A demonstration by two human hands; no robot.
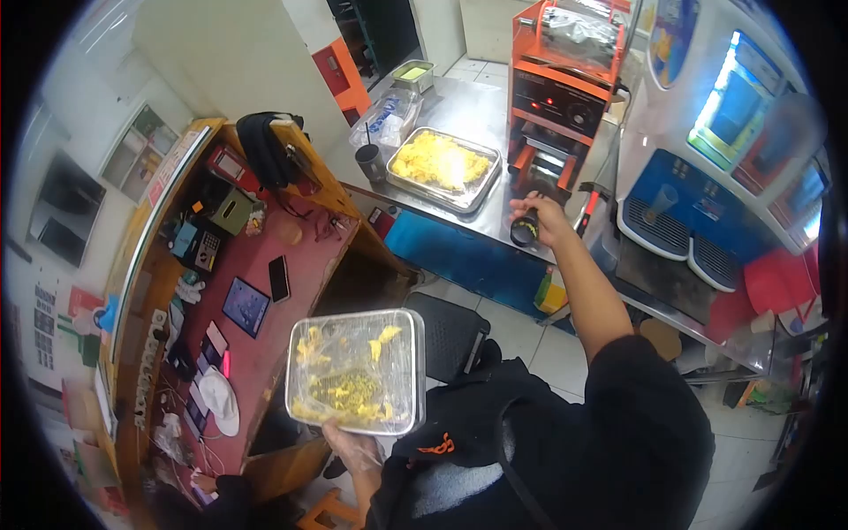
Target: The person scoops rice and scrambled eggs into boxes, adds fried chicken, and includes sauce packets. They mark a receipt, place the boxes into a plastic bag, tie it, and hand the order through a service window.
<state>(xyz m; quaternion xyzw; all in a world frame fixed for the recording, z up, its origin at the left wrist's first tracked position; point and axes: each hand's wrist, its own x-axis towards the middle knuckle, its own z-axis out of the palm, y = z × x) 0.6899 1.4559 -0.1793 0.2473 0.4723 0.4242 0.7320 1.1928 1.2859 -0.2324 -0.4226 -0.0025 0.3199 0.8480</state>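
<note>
My left hand (353,449), in what looks like a clear plastic glove, grips the near edge of a rectangular metal tray (418,380). Plastic film covers this tray, with yellow pieces and greenish crumbs showing through. My right hand (549,219) reaches out over the counter edge, fingers wrapped around a small black cylindrical thing (525,230) with yellowish marks; I cannot tell its kind. Left of that hand, a second metal tray (468,205) heaped with yellow food lies on the steel counter (477,110). Just beyond the hand stands an orange-and-black machine (556,106) with a film roll on top.
A dark cup (369,162) with a straw stands beside the food tray. At right are a red-handled hammer (590,208) and a drink dispenser (680,208). The red desk (305,234) at left bears a tablet (246,306), a phone (279,278) and another person's hand (205,482).
</note>
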